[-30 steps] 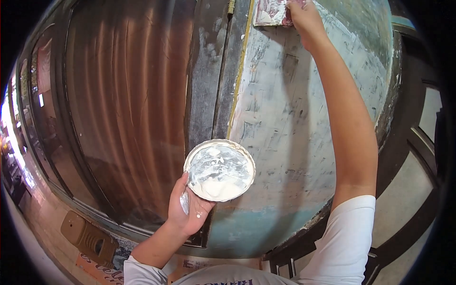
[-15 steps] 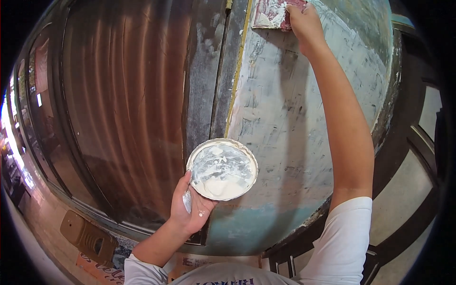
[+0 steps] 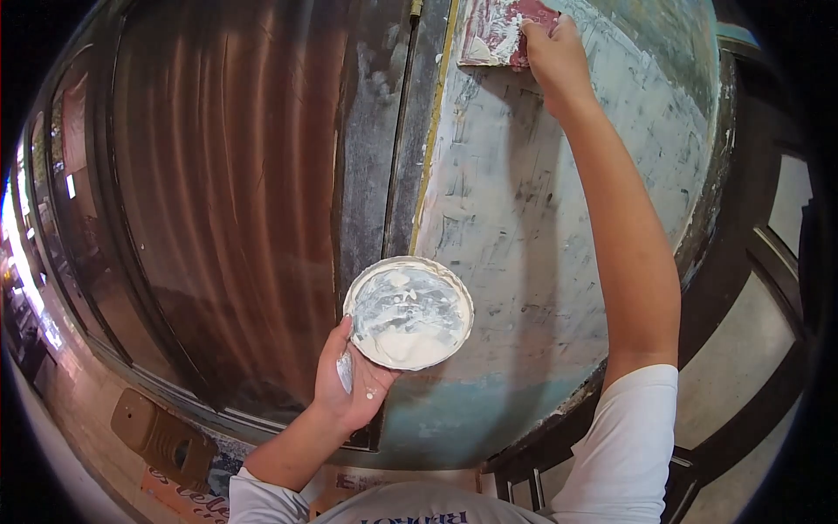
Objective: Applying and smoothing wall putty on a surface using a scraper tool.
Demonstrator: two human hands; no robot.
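Note:
My left hand [image 3: 353, 380] holds a round, shallow lid-like dish [image 3: 410, 312] from below, its thumb at the rim. White putty [image 3: 406, 348] is heaped along the dish's near side and smeared thinly over the rest. A grey-white smear marks the base of that thumb. Up at the top, my right hand [image 3: 559, 61] grips a flat red putty spreader [image 3: 511, 33] coated with white putty. Its lower edge lies against or close to the wall [image 3: 497, 192], beside the yellow strip. The wall carries patchy white putty, with bare blue-green paint low down.
Left of the wall stand a dark wooden frame [image 3: 371, 157] and a glossy brown panel [image 3: 236, 201] with curtain-like folds. A brown plastic stool [image 3: 161, 437] is at the lower left on the tiled floor. Dark framework with pale panels [image 3: 738, 358] lines the right side.
My right hand and the red spreader have moved a little down the wall and slightly left. The left hand and dish have hardly shifted.

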